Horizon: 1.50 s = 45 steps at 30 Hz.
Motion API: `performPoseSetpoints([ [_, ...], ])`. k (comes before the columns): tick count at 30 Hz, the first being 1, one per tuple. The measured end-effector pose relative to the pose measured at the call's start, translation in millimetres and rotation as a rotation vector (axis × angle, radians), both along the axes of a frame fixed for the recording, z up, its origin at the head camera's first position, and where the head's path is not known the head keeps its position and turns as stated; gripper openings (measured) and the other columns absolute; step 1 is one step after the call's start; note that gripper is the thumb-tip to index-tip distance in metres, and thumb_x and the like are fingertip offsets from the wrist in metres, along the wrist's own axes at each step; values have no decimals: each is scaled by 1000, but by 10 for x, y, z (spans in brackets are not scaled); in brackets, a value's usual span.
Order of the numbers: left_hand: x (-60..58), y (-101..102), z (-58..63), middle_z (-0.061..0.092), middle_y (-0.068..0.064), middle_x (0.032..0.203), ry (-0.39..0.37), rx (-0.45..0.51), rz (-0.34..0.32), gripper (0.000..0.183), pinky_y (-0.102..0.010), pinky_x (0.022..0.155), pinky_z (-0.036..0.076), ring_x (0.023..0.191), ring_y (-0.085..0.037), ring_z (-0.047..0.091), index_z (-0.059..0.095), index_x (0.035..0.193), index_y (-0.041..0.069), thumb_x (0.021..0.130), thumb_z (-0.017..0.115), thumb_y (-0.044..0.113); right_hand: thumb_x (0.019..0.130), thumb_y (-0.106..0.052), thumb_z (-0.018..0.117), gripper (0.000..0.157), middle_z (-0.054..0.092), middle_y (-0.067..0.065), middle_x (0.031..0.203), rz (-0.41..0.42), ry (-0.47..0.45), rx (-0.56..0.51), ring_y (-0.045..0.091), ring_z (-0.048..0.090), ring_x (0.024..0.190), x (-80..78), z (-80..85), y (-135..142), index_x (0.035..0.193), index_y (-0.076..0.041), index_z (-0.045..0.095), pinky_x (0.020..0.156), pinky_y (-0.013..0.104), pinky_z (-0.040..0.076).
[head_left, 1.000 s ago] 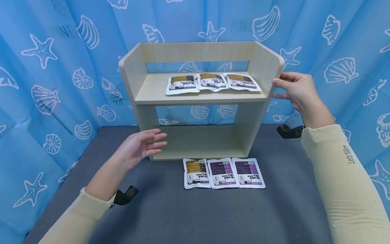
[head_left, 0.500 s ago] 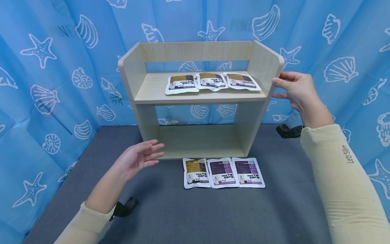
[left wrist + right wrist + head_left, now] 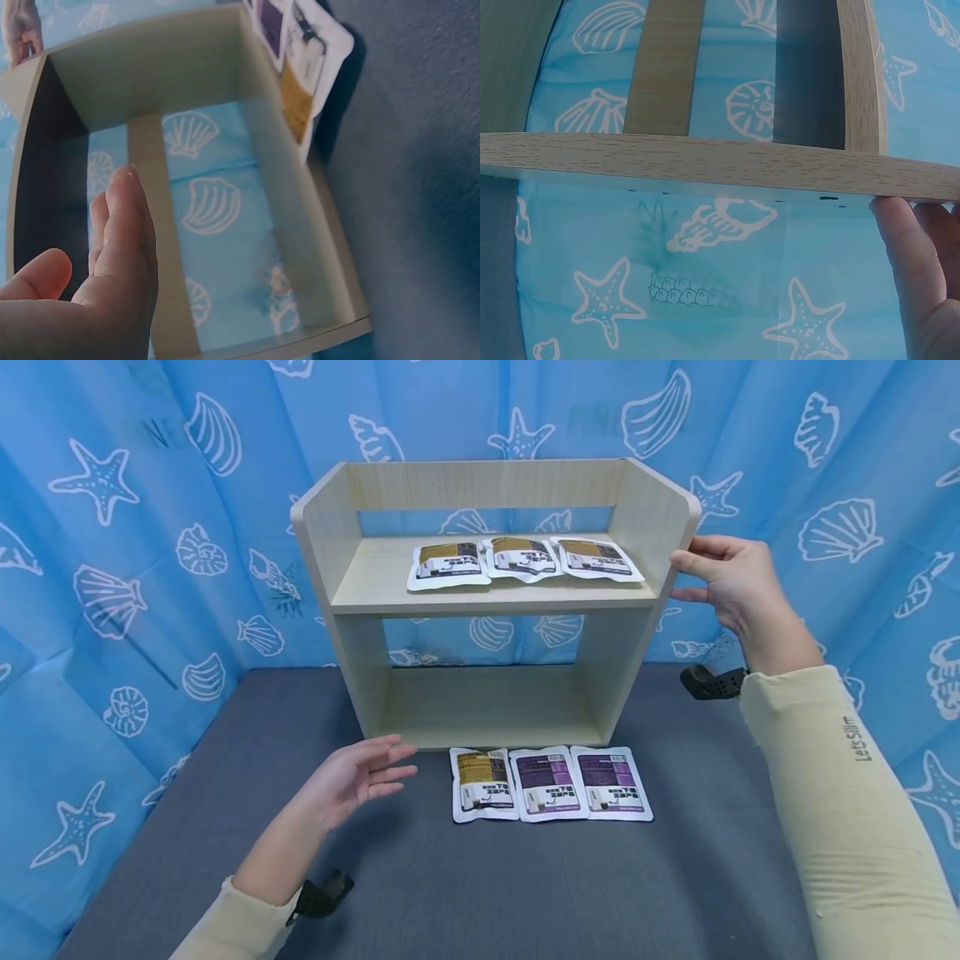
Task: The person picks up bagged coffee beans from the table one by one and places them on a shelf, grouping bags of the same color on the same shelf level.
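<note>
A two-tier wooden shelf (image 3: pixel 487 485) stands upright at the back of the table. My right hand (image 3: pixel 731 583) touches the outside of its right side panel, thumb and fingertips on that face. On the upper tier lie three white-edged pouches with gold tops (image 3: pixel 522 558). A gold pouch (image 3: pixel 483 783) and two purple pouches, one in the middle (image 3: pixel 550 783) and one at the right (image 3: pixel 611 783), lie flat in a row before the shelf's base. Left of the gold pouch my left hand (image 3: pixel 352 785) hovers, fingers extended, holding nothing; the left wrist view has its fingers (image 3: pixel 127 217) before the lower compartment.
A blue curtain (image 3: pixel 225 510) with white shells and starfish hangs behind and beside the shelf. Dark grey cloth (image 3: pixel 540 893) covers the table. The lower tier's board (image 3: pixel 487 710) sits just behind the pouch row. Each wrist wears a black camera mount (image 3: pixel 324 895).
My left hand has come down and toward me from the shelf's lower left side to a spot left of the gold pouch. The right hand has stayed at the side panel.
</note>
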<state>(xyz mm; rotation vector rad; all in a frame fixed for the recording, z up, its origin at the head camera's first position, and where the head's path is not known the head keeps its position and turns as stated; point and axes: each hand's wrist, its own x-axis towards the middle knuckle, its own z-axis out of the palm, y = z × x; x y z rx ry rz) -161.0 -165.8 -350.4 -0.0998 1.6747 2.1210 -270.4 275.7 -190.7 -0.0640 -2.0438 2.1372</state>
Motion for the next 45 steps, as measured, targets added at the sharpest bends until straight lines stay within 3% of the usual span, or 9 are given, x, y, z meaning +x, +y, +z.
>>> performPoseSetpoints([
  [6,5,55,-128,43,-20,146,-32,-14,0,49,-31,86,54,113,-23,62,24,150,-2,106,37,15,75,-21,81,44,65,-3,104,-1,-8,3,11,63,93,-6,-2,3,118,-14,72,57,26,57],
  [13,9,120,-232,45,-21,144,-52,-29,48,49,-34,88,53,113,-26,62,29,149,-2,105,42,16,74,-23,81,45,64,-2,105,-13,-14,13,11,62,92,-5,-2,-1,117,-14,72,57,26,57],
  [20,34,198,-372,48,-21,142,-42,-111,59,47,-35,87,54,117,-30,59,36,146,-2,103,44,14,74,-25,81,48,63,-2,109,-20,-20,34,11,62,94,-3,1,-8,120,-15,71,58,26,57],
  [27,49,273,-496,47,-22,142,-40,-185,50,46,-51,102,42,127,-38,48,38,144,-4,103,45,14,75,-24,81,48,62,-1,109,-26,-16,31,11,62,92,0,-10,-2,121,-14,70,58,26,57],
  [37,17,359,-702,52,-26,136,-109,-193,69,44,-45,88,51,116,-38,58,42,140,-8,101,49,9,73,-24,82,49,62,-1,111,-29,-22,28,11,62,93,-8,-20,5,120,-15,71,58,25,57],
  [45,-22,398,-803,50,-28,137,-134,-190,37,41,-55,98,44,117,-41,56,40,141,-9,102,43,6,73,-23,83,46,63,-2,106,-21,-14,11,10,63,90,1,-15,-11,117,-15,72,57,26,57],
])
